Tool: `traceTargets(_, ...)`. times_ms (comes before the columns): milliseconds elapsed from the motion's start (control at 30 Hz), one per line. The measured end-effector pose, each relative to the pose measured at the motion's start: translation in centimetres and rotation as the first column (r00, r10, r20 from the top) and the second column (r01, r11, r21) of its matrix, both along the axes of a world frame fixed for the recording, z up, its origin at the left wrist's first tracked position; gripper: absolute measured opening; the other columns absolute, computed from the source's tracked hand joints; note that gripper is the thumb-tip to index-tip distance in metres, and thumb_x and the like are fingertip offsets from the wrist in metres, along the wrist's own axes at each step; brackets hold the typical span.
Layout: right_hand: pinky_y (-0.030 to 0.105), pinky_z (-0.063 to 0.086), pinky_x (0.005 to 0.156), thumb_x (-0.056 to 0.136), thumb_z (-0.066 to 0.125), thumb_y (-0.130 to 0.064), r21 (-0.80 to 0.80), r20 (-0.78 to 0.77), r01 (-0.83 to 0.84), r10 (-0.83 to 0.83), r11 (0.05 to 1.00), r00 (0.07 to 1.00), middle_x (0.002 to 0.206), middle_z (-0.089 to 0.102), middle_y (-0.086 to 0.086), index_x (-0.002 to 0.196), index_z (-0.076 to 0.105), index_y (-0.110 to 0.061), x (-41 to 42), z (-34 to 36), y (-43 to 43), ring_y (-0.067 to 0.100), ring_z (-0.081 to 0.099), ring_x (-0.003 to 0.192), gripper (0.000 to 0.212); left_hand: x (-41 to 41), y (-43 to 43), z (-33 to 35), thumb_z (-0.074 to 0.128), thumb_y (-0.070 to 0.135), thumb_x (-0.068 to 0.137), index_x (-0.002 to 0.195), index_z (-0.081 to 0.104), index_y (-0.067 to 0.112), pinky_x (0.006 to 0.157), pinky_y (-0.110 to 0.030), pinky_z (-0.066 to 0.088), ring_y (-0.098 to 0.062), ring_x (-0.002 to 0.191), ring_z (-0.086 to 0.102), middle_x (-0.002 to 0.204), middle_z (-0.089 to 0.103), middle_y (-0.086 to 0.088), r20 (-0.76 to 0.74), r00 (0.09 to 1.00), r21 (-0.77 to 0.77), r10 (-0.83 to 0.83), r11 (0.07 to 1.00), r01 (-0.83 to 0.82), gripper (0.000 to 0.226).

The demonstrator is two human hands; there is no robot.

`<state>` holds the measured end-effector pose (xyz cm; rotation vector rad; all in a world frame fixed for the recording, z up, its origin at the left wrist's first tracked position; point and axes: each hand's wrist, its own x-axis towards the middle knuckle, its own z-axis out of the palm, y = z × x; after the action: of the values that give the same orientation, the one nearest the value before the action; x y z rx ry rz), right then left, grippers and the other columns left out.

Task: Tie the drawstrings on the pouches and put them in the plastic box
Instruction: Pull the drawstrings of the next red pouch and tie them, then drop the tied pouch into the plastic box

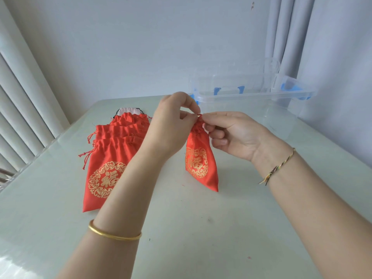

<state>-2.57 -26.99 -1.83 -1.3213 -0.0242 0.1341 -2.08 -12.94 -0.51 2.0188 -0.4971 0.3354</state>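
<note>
While left hand (173,121) and right hand (231,133) pinch drawstring (199,116), glossy red pouch (199,164) puckers at neck, flaring downward.

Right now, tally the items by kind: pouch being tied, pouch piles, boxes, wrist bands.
Pouch being tied: 1
Pouch pile: 1
Plastic box: 1
Wrist bands: 2, gold bangle and braided cord
Total: 5

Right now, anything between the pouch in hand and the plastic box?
Nothing visible. The left hand and right hand pinch the pouch at its neck; the plastic box sits just behind it, only bare table between. The spare pouches lie off to the left.
</note>
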Motion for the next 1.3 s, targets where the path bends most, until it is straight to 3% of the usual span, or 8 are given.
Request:
traceTargets(267,0.015,0.02,0.035,0.088,0.055,-0.007,0.1,-0.038,0.015,-0.012,0.995,0.999,0.05,0.045,-0.001,0.06,0.048,-0.01,0.2,-0.1,-0.1,0.003,0.033,0.034,0.029,0.1,0.3,0.3,0.059,0.011,0.086,0.086,0.067,0.015,0.055,-0.011,0.044,-0.009,0.074,0.065,0.108,0.056,-0.004,0.079,0.996,0.131,0.044,0.99,-0.054,0.009)
traceTargets(433,0.015,0.021,0.037,0.088,0.055,-0.006,0.085,-0.012,0.008,-0.007,0.996,1.0,0.052,0.044,-0.001,0.062,0.049,-0.01,0.2,0.0,0.0,0.004,0.033,0.037,0.027,-0.1,0.3,0.4,0.066,0.013,0.08,0.086,0.072,0.014,0.071,-0.008,0.043,-0.002,0.081,0.059,0.103,0.058,0.0,0.178,0.982,0.179,0.061,0.979,-0.093,0.008)
traceTargets(533,0.014,0.022,0.037,0.088,0.055,-0.006,0.048,0.022,-0.001,0.0,0.999,1.0,0.053,0.044,-0.001,0.063,0.053,-0.01,0.0,0.1,0.0,0.004,0.033,0.038,0.025,-0.1,0.2,0.3,0.067,0.012,0.08,0.084,0.073,0.01,0.078,-0.021,0.048,-0.009,0.083,0.06,0.101,0.056,0.002,0.212,0.974,0.169,0.084,0.978,-0.121,0.008)
traceTargets(700,0.014,0.026,0.038,0.083,0.061,-0.001,-0.167,0.14,0.095,-0.072,0.981,0.988,0.064,0.047,0.007,0.076,0.062,-0.004,0.0,0.2,-0.6,0.007,0.033,0.043,0.008,0.1,0.3,0.2,0.061,0.011,0.084,0.081,0.063,0.009,0.069,-0.009,0.038,-0.005,0.076,0.054,0.096,0.055,0.001,0.254,0.957,0.191,0.137,0.963,-0.189,0.004)
traceTargets(867,0.012,0.026,0.035,0.081,0.061,0.005,-0.259,0.185,0.205,-0.159,0.944,0.97,0.044,0.054,-0.004,0.067,0.059,-0.004,0.3,0.1,-2.3,0.002,0.035,0.032,0.017,0.3,1.0,0.4,0.053,0.009,0.087,0.083,0.058,0.011,0.061,-0.021,0.038,-0.018,0.077,0.052,0.078,0.058,0.001,0.195,0.969,0.259,0.152,0.945,-0.201,0.007)
traceTargets(1000,0.009,0.032,0.038,0.084,0.062,-0.001,-0.42,0.271,0.278,-0.173,0.864,0.947,0.046,0.058,-0.011,0.074,0.064,-0.007,0.2,-0.2,-2.4,-0.001,0.045,0.037,0.012,0.4,0.6,-0.1,0.053,0.012,0.089,0.085,0.058,0.011,0.065,-0.023,0.043,-0.017,0.074,0.052,0.072,0.055,0.008,0.071,0.991,0.282,0.109,0.951,-0.125,0.008)
traceTargets(1100,0.014,0.036,0.045,0.087,0.061,-0.024,-0.509,0.266,0.182,-0.048,0.842,0.963,0.076,0.063,0.003,0.094,0.068,-0.013,-0.5,0.7,-2.1,0.009,0.055,0.059,0.014,0.6,0.9,-0.1,0.054,0.016,0.09,0.087,0.062,0.009,0.073,-0.034,0.049,-0.015,0.07,0.055,0.072,0.06,0.006,-0.007,0.995,0.21,0.103,0.973,-0.099,0.011)
traceTargets(1300,0.036,0.052,0.062,0.074,0.072,-0.019,-0.77,0.439,0.329,0.082,0.546,0.895,0.08,0.067,0.022,0.08,0.066,0.0,-1.0,0.7,0.1,0.03,0.06,0.066,0.02,0.4,0.7,0.1,0.055,0.015,0.088,0.081,0.063,0.014,0.055,-0.017,0.043,0.002,0.051,0.051,0.069,0.062,0.006,-0.054,0.998,0.119,0.028,0.993,-0.021,0.01)
